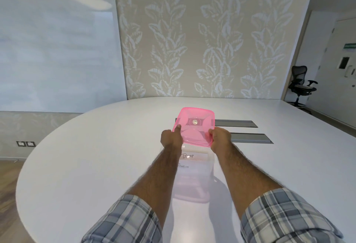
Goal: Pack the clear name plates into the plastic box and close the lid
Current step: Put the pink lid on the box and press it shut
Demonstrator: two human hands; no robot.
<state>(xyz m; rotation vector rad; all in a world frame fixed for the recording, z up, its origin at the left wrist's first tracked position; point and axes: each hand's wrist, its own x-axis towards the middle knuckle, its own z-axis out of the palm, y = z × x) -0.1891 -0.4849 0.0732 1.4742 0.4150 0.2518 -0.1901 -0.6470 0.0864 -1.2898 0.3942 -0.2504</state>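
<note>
Fingers of the left hand (pixel 171 138) and the right hand (pixel 220 137) pinch opposite edges of the pink lid (pixel 194 125), left thumb on top, holding it tilted just above the far end of the clear box (pixel 194 183). That box stands on the white table (pixel 96 156) between the forearms. Name plates (pixel 194 156) with handwriting lie inside, so the packing looks done — what is left is to lower the lid square and press it shut. Two grey cable slots (pixel 250 138) lie just beyond the box; a whiteboard (pixel 57 50) and an office chair (pixel 301 85) stand well away — nothing seems to hinder closing.
</note>
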